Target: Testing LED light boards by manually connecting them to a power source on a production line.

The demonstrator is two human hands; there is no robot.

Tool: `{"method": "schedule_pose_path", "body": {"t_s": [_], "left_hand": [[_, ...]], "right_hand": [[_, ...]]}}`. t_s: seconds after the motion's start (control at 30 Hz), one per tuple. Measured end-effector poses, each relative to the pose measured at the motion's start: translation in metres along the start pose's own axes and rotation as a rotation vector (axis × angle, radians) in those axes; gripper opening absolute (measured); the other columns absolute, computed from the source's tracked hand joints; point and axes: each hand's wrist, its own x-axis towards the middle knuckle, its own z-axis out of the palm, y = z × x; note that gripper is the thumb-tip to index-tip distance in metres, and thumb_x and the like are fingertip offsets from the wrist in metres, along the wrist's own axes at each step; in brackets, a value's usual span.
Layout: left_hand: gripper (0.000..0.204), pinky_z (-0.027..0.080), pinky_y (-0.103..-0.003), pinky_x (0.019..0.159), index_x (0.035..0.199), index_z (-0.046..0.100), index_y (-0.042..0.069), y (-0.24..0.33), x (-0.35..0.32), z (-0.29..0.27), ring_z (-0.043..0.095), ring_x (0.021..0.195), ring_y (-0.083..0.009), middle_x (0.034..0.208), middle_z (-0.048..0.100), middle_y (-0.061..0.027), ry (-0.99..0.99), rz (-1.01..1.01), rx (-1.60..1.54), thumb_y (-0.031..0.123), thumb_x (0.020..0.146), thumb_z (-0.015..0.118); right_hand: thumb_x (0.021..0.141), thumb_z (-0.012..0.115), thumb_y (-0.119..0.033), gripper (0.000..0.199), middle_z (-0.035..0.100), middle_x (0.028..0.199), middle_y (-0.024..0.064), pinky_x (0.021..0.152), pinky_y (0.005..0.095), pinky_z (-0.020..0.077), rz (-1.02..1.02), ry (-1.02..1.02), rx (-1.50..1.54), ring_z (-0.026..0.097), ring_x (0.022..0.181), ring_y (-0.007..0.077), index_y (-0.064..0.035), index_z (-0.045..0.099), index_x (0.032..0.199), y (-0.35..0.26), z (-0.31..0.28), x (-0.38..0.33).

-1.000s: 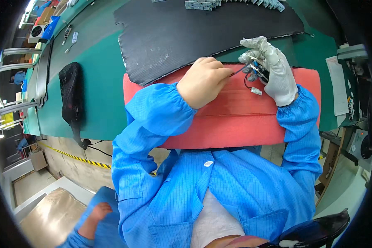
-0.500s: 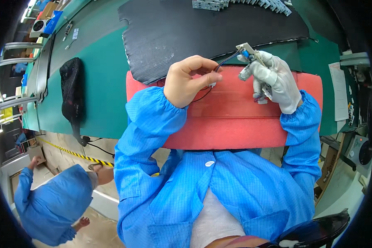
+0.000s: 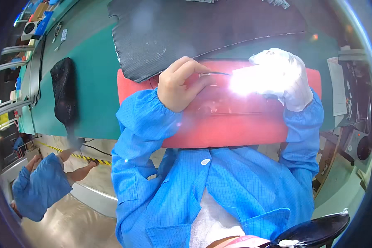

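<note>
Over the red foam block (image 3: pixel 231 132), my bare left hand (image 3: pixel 178 86) is closed, thumb and fingertips pinching a thin dark wire (image 3: pixel 218 73). That wire runs right into a dazzling white glare. My right hand (image 3: pixel 297 78), in a white glove, is closed around a lit light module (image 3: pixel 252 80) at the glare's source. The brightness washes out the module's shape and most of the gloved fingers. The two hands are apart, joined only by the wire.
Behind the foam lies a black corrugated sheet (image 3: pixel 165 39) on a green table (image 3: pixel 95 87), with metal parts (image 3: pixel 279 3) at its far edge. A black mesh bag (image 3: pixel 63 91) rests at left. Another person in blue (image 3: pixel 43 186) is on the floor area lower left.
The module in my right hand has lit up, flooding the view with glare; that hand has turned. My left hand has shifted slightly left. The other person has moved further away.
</note>
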Motion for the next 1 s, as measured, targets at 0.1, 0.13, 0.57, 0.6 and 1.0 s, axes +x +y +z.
{"method": "schedule_pose_path", "body": {"t_s": [0.1,0.13,0.57,0.6,1.0], "left_hand": [[0.017,0.049,-0.030,0.059,0.083,0.062,0.003,-0.004,0.001,0.006,0.060,0.066,-0.0227,0.074,0.059,-0.0089,0.013,0.090,0.085,0.006,0.071,0.073],[0.016,0.048,-0.030,0.057,0.083,0.061,0.003,-0.005,0.002,0.010,0.060,0.065,-0.0228,0.073,0.058,-0.0094,0.033,0.126,0.087,0.005,0.071,0.072],[0.017,0.049,-0.030,0.056,0.085,0.062,0.002,-0.008,0.005,0.014,0.060,0.066,-0.0241,0.076,0.059,-0.0116,0.039,0.196,0.122,0.002,0.072,0.072],[0.016,0.049,-0.030,0.057,0.085,0.062,0.002,-0.007,0.005,0.014,0.061,0.066,-0.0240,0.076,0.059,-0.0116,0.037,0.194,0.130,0.002,0.072,0.071],[0.014,0.049,-0.030,0.056,0.082,0.063,0.002,-0.008,0.007,0.011,0.062,0.067,-0.0229,0.076,0.060,-0.0107,0.059,0.202,0.130,0.002,0.071,0.072]], "right_hand": [[0.072,0.065,-0.014,0.020,0.063,0.071,0.0078,0.042,0.0211,0.0441,0.598,-0.107,0.489,0.057,0.051,0.0094,0.0021,0.064,0.083,-0.019,-0.012,0.016],[0.074,0.064,-0.018,0.022,0.062,0.065,0.0081,0.038,0.0207,0.0423,0.739,-0.157,0.647,0.054,0.045,0.0076,0.0031,0.063,0.082,-0.022,-0.014,0.022],[0.087,0.051,-0.052,0.060,0.051,0.046,0.0077,0.031,0.0178,0.0408,0.829,-0.134,0.438,0.050,0.033,0.0076,0.0025,0.059,0.062,0.003,0.004,0.015],[0.087,0.051,-0.052,0.060,0.051,0.046,0.0077,0.031,0.0178,0.0408,0.832,-0.135,0.440,0.050,0.033,0.0076,0.0025,0.059,0.062,0.005,0.004,0.014],[0.083,0.056,-0.052,0.059,0.056,0.055,0.0115,0.028,0.0180,0.0389,0.910,-0.094,0.507,0.049,0.033,0.0079,0.0067,0.060,0.078,0.004,0.002,0.017]]}}
